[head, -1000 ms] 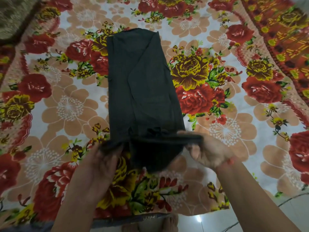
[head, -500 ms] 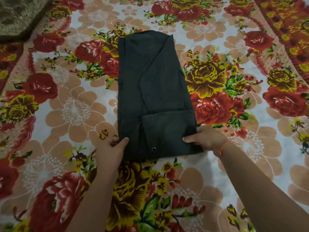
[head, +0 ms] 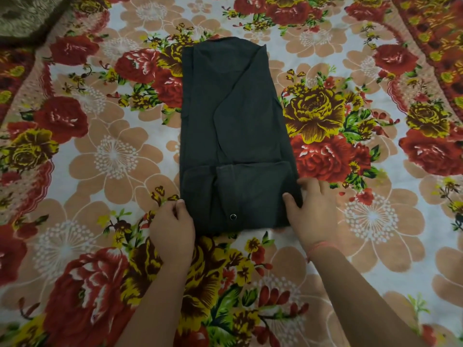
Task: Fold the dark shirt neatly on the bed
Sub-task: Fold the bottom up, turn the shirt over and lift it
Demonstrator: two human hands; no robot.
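The dark shirt [head: 235,131] lies in a narrow strip, near end turned up, left hand [head: 172,227] and right hand [head: 309,211] loosely gripping its corners; further lengthwise folds probably remain.

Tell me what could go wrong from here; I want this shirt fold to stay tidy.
The left hand and right hand only grip the near corners of the dark shirt, so lifting for the next fold may let the layered panels slide apart. The turned-up near flap with the snap button could spring open. The soft floral bedsheet may bunch underneath.
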